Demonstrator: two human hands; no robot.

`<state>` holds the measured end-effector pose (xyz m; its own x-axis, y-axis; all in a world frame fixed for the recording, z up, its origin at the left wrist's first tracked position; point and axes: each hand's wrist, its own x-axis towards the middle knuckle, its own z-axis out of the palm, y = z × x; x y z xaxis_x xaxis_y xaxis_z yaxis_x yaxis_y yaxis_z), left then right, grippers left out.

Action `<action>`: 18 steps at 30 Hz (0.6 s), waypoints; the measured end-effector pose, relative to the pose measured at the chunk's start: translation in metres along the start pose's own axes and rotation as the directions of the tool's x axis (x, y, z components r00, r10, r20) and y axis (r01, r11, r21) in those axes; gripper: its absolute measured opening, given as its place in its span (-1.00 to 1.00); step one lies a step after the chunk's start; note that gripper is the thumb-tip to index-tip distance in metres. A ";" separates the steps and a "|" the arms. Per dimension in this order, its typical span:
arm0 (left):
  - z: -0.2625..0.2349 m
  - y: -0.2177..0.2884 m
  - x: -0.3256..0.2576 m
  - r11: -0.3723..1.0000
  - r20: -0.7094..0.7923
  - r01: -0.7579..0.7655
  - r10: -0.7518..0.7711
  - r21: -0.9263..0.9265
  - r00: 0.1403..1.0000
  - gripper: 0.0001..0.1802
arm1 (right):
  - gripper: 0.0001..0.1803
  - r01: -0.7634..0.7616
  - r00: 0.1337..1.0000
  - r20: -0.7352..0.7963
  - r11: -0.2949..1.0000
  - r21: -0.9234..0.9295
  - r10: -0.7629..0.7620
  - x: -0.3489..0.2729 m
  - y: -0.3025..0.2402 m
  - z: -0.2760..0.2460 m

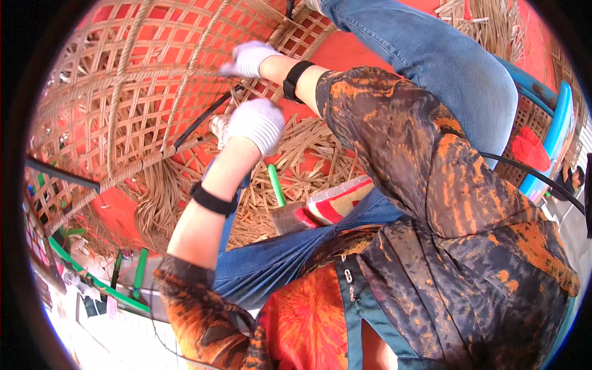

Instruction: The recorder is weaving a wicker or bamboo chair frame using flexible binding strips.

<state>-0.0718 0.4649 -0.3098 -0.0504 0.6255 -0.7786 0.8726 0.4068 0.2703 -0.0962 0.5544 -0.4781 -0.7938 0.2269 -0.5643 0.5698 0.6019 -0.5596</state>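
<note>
Both my hands wear white striped knitted gloves and work at a large open-weave lattice [151, 80] of brown natural strips, with thicker twisted cords running across it. My left hand [254, 125] is closed, knuckles up, just off the lattice's near right edge; its fingertips are hidden. Farther off, my right hand [251, 60] lies against the woven strips with its fingers drawn together, somewhat blurred. What either hand grips does not show. A dark rod [208, 117] runs along the lattice edge, close to my left hand.
Loose brown strips [308, 145] cover the red ground, with a bundle [154, 203] hanging at the left. A green stick [276, 185] stands beside a red-and-white cushion-like item [339, 200]. My jeans-clad legs [456, 74] flank the work. A blue chair frame [549, 135] is at right.
</note>
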 end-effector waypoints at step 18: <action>0.133 -0.129 0.118 0.462 -0.217 0.233 -0.728 -0.856 0.650 -0.67 | -0.68 -0.034 0.991 0.132 0.996 0.084 0.022 -0.007 0.006 0.005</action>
<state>-0.1252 0.3978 -0.5119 -0.7735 0.2545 -0.5804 -0.0243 0.9032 0.4285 -0.0861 0.5522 -0.4803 -0.7457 0.1370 -0.6520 0.6121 0.5273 -0.5893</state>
